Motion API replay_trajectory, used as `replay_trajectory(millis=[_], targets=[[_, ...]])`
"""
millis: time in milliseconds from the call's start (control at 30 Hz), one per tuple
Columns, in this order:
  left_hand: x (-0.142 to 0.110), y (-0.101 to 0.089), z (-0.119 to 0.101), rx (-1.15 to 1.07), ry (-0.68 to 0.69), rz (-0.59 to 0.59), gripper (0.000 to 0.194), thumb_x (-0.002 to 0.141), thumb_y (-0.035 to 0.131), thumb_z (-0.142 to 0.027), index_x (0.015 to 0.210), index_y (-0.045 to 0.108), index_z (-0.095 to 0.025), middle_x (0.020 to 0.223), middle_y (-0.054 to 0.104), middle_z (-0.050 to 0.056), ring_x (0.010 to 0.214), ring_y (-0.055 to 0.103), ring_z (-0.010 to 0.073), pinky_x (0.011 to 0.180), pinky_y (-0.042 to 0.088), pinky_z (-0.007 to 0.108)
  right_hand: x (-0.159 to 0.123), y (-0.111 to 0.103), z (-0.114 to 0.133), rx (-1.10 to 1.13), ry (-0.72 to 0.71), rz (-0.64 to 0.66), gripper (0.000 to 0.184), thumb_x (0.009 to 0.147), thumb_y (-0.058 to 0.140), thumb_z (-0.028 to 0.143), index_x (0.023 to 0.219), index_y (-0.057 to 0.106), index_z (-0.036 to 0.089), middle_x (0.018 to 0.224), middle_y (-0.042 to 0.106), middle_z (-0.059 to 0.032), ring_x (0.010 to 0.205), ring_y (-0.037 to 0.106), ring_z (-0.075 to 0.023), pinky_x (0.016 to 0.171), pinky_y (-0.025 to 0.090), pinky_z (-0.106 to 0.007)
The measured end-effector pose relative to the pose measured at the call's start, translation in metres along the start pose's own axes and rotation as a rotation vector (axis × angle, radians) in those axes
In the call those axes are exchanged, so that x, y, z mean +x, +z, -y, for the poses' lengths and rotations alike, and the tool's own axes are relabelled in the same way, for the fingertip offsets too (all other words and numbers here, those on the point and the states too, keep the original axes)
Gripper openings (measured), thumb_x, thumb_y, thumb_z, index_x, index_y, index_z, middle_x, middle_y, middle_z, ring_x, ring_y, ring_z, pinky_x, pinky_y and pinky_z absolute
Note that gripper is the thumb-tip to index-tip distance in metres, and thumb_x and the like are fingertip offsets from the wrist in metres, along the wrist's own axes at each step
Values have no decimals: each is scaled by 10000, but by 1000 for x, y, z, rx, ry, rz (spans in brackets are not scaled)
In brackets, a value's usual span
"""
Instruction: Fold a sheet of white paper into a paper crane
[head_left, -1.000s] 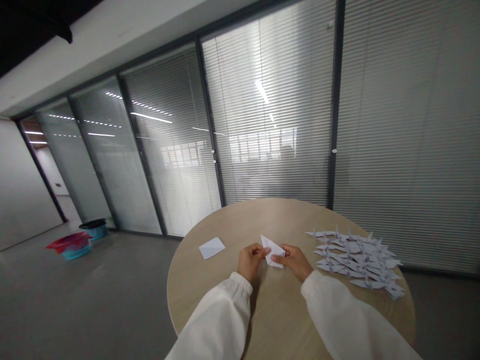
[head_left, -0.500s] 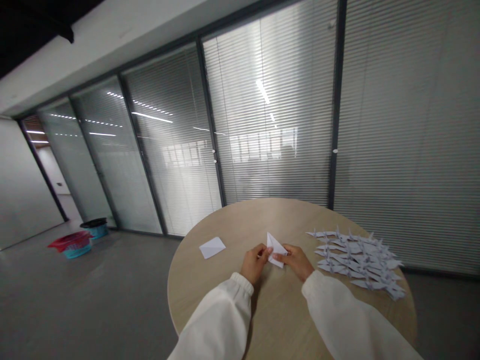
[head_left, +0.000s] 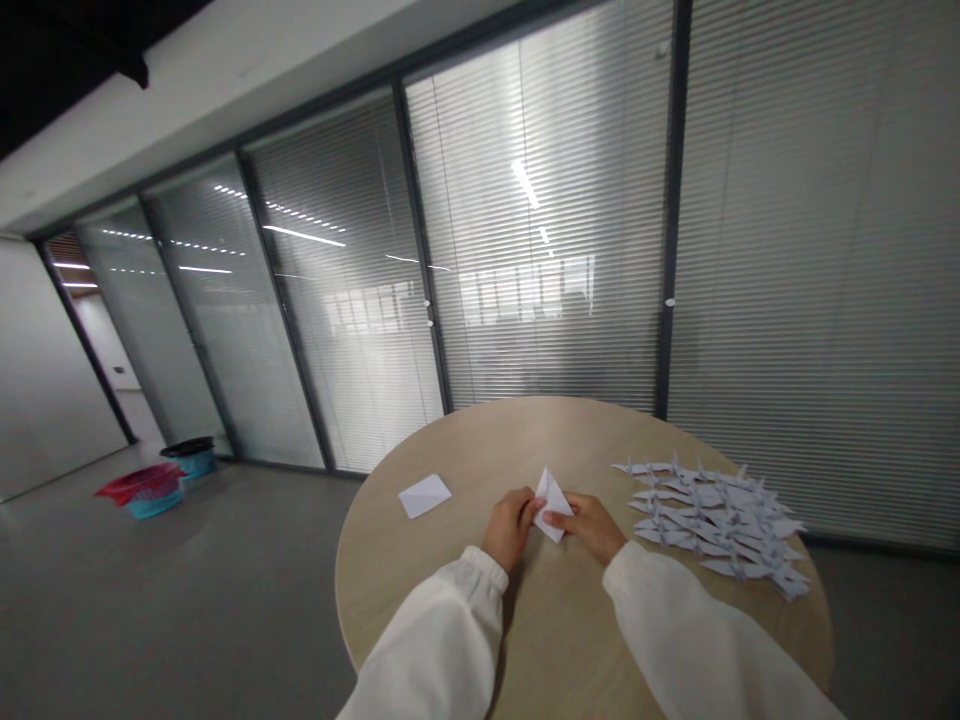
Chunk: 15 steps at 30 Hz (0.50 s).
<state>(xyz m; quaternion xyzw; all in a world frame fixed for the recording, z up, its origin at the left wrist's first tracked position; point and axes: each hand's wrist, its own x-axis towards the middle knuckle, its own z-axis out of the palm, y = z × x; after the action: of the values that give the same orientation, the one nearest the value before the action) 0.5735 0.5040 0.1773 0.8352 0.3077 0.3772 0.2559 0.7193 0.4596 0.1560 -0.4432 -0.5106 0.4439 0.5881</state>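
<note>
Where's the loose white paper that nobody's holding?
In the head view, the loose white paper lies on the left part of the round table, left of the left hand.

One table (head_left: 420,560), two bins (head_left: 154,492), one held paper (head_left: 553,502), two hands (head_left: 507,528) appear.

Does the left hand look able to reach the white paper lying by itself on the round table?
Probably yes: nothing blocks the way between the left hand and the white paper. Its fingers pinch the folded paper, though, so they'd likely need freeing first.
</note>
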Motion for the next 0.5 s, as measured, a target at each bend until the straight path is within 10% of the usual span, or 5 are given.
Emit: replay_trajectory(millis=[500], targets=[[-1, -1, 3, -17, 35, 105, 340, 813, 390, -412, 619, 515, -162, 572, 483, -5, 575, 434, 120, 550, 313, 212, 1, -2, 5, -33, -84, -99, 414, 562, 696, 482, 754, 624, 122, 685, 660, -59, 632, 604, -199, 571, 461, -292]])
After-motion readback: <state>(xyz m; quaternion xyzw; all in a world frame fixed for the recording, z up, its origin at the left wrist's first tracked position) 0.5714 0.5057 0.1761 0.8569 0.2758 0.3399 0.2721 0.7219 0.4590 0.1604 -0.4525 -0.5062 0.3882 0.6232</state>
